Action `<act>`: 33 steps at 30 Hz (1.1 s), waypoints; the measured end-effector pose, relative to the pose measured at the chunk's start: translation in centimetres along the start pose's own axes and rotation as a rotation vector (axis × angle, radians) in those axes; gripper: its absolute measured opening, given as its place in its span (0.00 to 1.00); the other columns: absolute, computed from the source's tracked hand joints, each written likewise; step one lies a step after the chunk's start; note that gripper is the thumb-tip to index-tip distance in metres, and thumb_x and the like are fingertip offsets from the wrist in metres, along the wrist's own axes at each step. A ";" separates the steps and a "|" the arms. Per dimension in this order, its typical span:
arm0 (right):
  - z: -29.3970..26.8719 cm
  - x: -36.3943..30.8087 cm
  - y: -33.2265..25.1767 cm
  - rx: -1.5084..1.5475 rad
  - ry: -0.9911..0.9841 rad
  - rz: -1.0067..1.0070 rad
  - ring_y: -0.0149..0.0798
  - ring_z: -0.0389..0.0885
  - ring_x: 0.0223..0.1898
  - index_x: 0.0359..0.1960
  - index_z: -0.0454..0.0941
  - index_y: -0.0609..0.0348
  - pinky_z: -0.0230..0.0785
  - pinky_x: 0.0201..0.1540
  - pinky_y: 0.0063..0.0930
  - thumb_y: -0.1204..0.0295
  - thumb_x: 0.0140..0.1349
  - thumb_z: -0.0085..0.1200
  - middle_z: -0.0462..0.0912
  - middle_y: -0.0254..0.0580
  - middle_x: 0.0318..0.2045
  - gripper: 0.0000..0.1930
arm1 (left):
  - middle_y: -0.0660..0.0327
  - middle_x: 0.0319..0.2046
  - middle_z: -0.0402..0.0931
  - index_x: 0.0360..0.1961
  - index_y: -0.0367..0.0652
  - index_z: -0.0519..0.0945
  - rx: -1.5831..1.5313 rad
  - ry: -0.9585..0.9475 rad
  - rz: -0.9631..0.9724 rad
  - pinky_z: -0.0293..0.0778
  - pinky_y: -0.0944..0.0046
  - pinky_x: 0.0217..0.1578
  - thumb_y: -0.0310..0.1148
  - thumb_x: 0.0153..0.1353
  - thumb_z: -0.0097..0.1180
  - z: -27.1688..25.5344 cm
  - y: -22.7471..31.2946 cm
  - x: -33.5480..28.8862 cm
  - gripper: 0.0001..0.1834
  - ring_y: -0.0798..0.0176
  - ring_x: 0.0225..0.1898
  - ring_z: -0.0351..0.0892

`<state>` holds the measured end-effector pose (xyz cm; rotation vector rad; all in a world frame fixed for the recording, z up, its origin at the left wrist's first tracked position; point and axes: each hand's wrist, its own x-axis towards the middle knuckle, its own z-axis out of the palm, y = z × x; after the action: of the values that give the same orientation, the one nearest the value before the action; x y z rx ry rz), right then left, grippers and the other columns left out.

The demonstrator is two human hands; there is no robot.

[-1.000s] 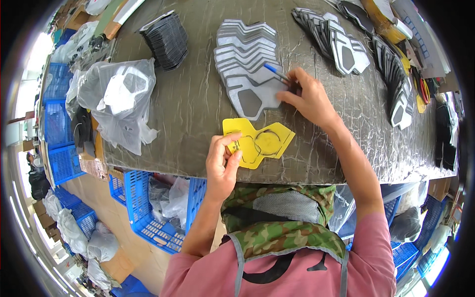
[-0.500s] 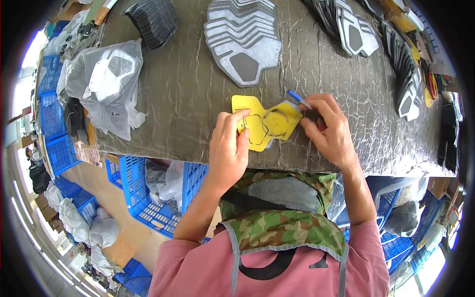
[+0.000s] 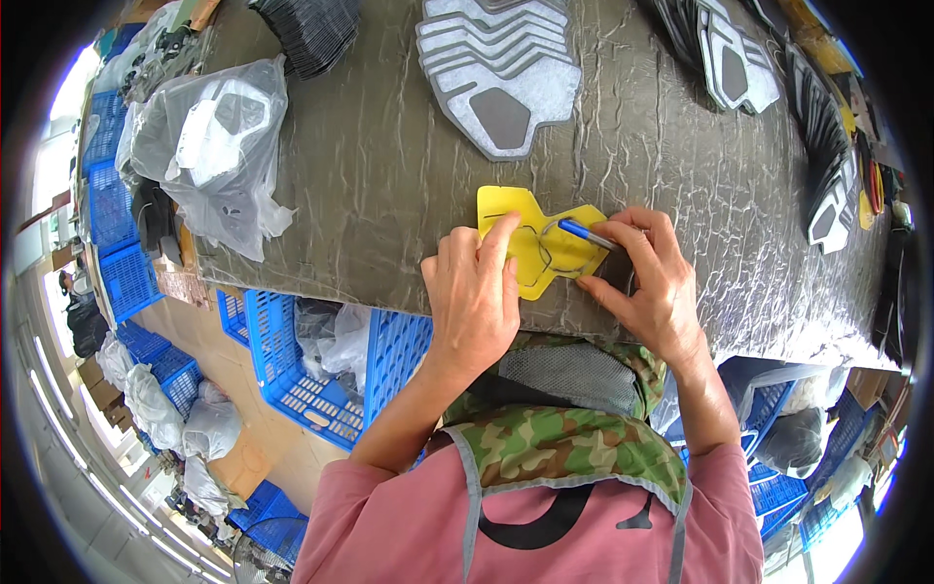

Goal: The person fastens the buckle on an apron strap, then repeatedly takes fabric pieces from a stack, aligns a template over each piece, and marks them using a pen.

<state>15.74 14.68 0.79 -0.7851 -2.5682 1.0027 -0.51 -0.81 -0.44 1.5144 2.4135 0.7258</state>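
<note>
A yellow template sheet (image 3: 526, 266), notched at its waist and marked with dark curved lines, lies near the table's front edge. My left hand (image 3: 475, 297) rests on its left part, index finger and thumb stretched out and pressing it down. In my right hand (image 3: 650, 282), a blue-and-white pen (image 3: 586, 235) is pinched between thumb and fingers, its blue end over the template's right lobe. My right thumb reaches the template's lower right edge. What lies beneath the template is hidden.
Beyond the template lies a fanned stack of grey-white padded pieces (image 3: 501, 73). More such stacks (image 3: 735, 63) stand at the far right, near a dark stack (image 3: 311, 34) at far left. A clear plastic bag (image 3: 219, 156) holds white pieces. Blue crates (image 3: 321, 404) stand below the table edge.
My right hand has brought the pen down from beyond the template's edge to over its right lobe. My left hand has shifted from gripping the left edge to lying on the template.
</note>
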 end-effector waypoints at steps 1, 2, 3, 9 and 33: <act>0.1 -0.1 -0.1 0.001 -0.002 0.003 0.46 0.84 0.42 0.52 0.78 0.57 0.81 0.39 0.38 0.69 0.47 0.74 0.75 0.41 0.49 0.28 | 0.58 0.39 0.68 0.66 0.45 0.69 0.002 0.000 -0.002 0.58 0.53 0.40 0.27 0.60 0.59 0.0 0.0 0.0 0.31 0.53 0.42 0.70; 0.2 -0.2 -0.1 0.000 0.004 0.011 0.46 0.84 0.42 0.52 0.78 0.57 0.81 0.39 0.38 0.69 0.47 0.74 0.75 0.41 0.50 0.28 | 0.58 0.39 0.68 0.66 0.45 0.69 0.001 -0.003 -0.004 0.58 0.53 0.40 0.27 0.60 0.59 -0.1 0.1 0.0 0.31 0.53 0.42 0.70; 0.2 -0.3 -0.1 -0.002 0.011 0.019 0.45 0.84 0.42 0.52 0.79 0.57 0.81 0.40 0.38 0.69 0.47 0.74 0.75 0.40 0.50 0.28 | 0.58 0.42 0.69 0.67 0.46 0.70 0.032 -0.031 -0.026 0.59 0.53 0.42 0.28 0.61 0.58 -0.3 0.3 0.0 0.30 0.53 0.44 0.71; 0.1 -0.2 -0.2 0.039 -0.014 0.063 0.44 0.84 0.41 0.52 0.79 0.56 0.81 0.39 0.37 0.70 0.48 0.73 0.75 0.39 0.50 0.27 | 0.57 0.44 0.69 0.68 0.46 0.70 0.063 -0.079 -0.034 0.60 0.54 0.44 0.32 0.63 0.57 -0.6 0.1 0.2 0.30 0.53 0.46 0.71; 0.3 -0.2 -0.3 0.006 0.004 0.041 0.45 0.84 0.43 0.54 0.79 0.55 0.81 0.40 0.38 0.70 0.49 0.73 0.75 0.39 0.50 0.27 | 0.55 0.43 0.68 0.67 0.45 0.69 0.007 -0.117 -0.013 0.62 0.53 0.43 0.31 0.60 0.62 -1.1 0.1 0.7 0.33 0.50 0.45 0.70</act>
<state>15.65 14.23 0.73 -0.8402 -2.5545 1.0188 -1.23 -0.49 0.57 1.4984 2.3397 0.6087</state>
